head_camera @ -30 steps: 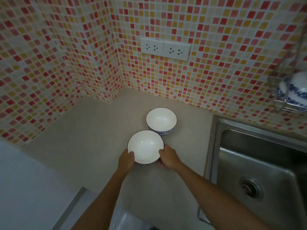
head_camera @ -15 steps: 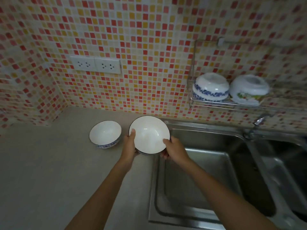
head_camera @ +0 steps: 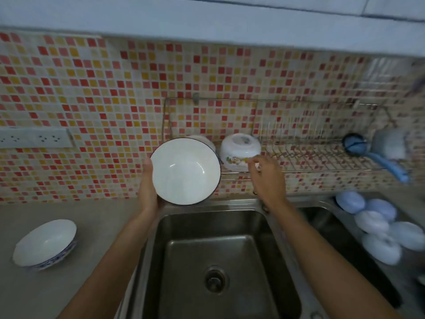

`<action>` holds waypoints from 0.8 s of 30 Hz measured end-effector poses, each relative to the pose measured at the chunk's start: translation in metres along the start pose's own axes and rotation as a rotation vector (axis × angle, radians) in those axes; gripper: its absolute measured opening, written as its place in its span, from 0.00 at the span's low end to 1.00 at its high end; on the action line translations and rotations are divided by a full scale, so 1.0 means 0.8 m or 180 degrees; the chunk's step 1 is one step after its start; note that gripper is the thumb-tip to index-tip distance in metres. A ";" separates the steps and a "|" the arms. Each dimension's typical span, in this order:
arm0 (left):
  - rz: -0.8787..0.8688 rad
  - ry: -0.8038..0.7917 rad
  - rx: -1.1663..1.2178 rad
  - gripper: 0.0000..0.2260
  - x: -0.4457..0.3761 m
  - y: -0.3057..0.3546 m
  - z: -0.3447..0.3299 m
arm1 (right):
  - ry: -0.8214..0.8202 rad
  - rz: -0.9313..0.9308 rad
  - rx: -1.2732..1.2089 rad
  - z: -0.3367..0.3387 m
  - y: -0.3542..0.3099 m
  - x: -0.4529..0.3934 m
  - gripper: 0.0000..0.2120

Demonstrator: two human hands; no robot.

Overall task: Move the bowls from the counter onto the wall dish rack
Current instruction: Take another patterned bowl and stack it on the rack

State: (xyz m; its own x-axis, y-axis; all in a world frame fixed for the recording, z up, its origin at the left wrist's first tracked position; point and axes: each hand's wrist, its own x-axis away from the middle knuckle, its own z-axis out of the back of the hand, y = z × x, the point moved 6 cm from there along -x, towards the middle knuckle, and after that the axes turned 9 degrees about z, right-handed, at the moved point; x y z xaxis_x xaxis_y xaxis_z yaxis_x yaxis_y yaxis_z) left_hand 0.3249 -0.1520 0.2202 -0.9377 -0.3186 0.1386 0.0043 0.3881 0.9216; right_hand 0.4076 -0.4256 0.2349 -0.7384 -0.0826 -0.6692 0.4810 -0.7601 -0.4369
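Observation:
My left hand (head_camera: pixel 148 187) holds a white bowl with a dark rim (head_camera: pixel 185 171) tilted toward me, raised above the sink in front of the wire wall dish rack (head_camera: pixel 322 157). My right hand (head_camera: pixel 266 176) has let go of that bowl and its fingertips touch an upturned white bowl with a flower print (head_camera: pixel 240 150) on the rack. Another upturned bowl (head_camera: pixel 204 140) is mostly hidden behind the held bowl. A white bowl with blue pattern (head_camera: pixel 44 245) stands on the counter at the left.
A steel sink (head_camera: pixel 218 261) lies below my arms. Several pale blue and white dishes (head_camera: pixel 379 229) lie in the right basin. A blue ladle (head_camera: pixel 372 155) and a pot (head_camera: pixel 389 143) rest at the rack's right end. Wall sockets (head_camera: pixel 34 137) sit at the left.
The bowl has been lifted from near the counter up to the rack. My right hand released it and reached to the flower-print bowl on the rack. The view swung right and up.

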 end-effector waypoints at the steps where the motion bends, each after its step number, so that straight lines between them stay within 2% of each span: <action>1: 0.0014 -0.0018 -0.0008 0.22 -0.005 -0.001 -0.016 | -0.0051 0.0128 0.0179 -0.003 0.015 0.002 0.14; 6: -0.0078 -0.0046 -0.0202 0.24 -0.034 0.005 -0.084 | -0.0166 0.0423 0.0604 -0.024 0.057 0.021 0.24; 9: -0.0188 0.0058 -0.0259 0.22 -0.053 0.023 -0.118 | 0.0036 0.0471 0.0778 -0.029 0.062 0.026 0.24; 12: -0.0384 -0.0060 -0.0456 0.19 -0.072 0.043 -0.151 | 0.0313 0.0459 0.0712 -0.031 0.065 0.028 0.24; 14: -0.0569 -0.0103 -0.0767 0.23 -0.089 0.055 -0.168 | 0.0465 0.0503 0.0694 -0.033 0.064 0.027 0.22; 16: -0.0878 -0.0085 -0.1227 0.24 -0.098 0.066 -0.186 | 0.0538 0.0609 0.0719 -0.034 0.064 0.027 0.19; 20: -0.1835 -0.0098 -0.1850 0.23 -0.094 0.081 -0.222 | 0.0710 0.0839 0.0759 -0.037 0.070 0.029 0.15; 24: -0.2618 -0.0212 -0.2812 0.30 -0.091 0.068 -0.246 | 0.0932 0.0924 0.0709 -0.039 0.071 0.030 0.15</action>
State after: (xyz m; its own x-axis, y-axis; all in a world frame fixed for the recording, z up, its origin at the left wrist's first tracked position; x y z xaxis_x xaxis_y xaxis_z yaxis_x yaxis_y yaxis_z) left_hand 0.4618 -0.2776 0.3318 -0.7875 -0.1374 -0.6008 -0.3904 -0.6430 0.6589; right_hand 0.4318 -0.4506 0.1751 -0.4086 -0.1513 -0.9001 0.5110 -0.8550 -0.0882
